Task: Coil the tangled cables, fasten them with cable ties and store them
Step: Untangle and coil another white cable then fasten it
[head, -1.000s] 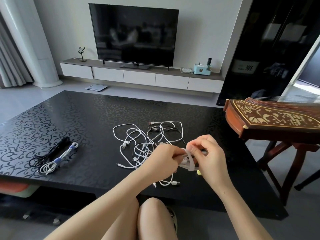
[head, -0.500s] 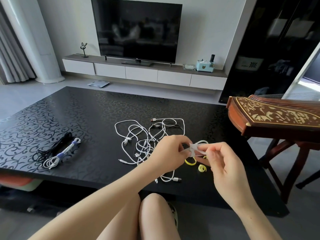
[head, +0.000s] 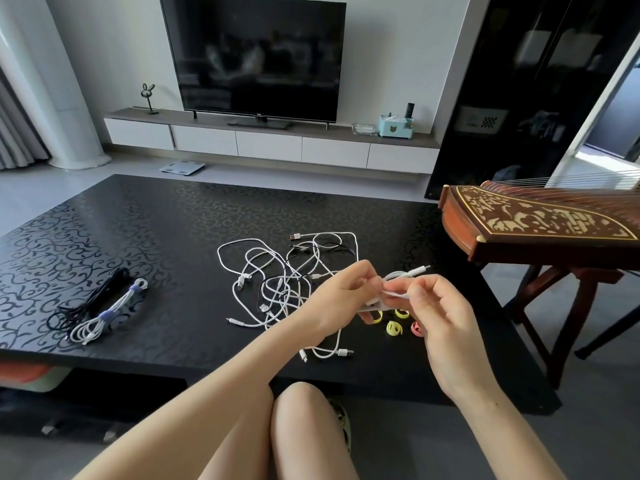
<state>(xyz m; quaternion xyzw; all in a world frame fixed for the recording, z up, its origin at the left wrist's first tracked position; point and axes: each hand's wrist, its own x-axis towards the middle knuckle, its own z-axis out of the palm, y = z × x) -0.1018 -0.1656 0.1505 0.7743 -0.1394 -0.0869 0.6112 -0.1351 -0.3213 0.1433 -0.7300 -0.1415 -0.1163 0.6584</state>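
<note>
Head view: my left hand [head: 341,296] and right hand [head: 441,308] pinch one white cable [head: 398,274].
Four loose ties [head: 394,328] at six o'clock, two tied bundles [head: 107,315] at nine.

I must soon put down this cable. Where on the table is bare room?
The table is bare between the tied bundles and the tangled cables, and along its far edge behind them. It is crowded near the loose ties, where the left hand and right hand hold the white cable.
</note>
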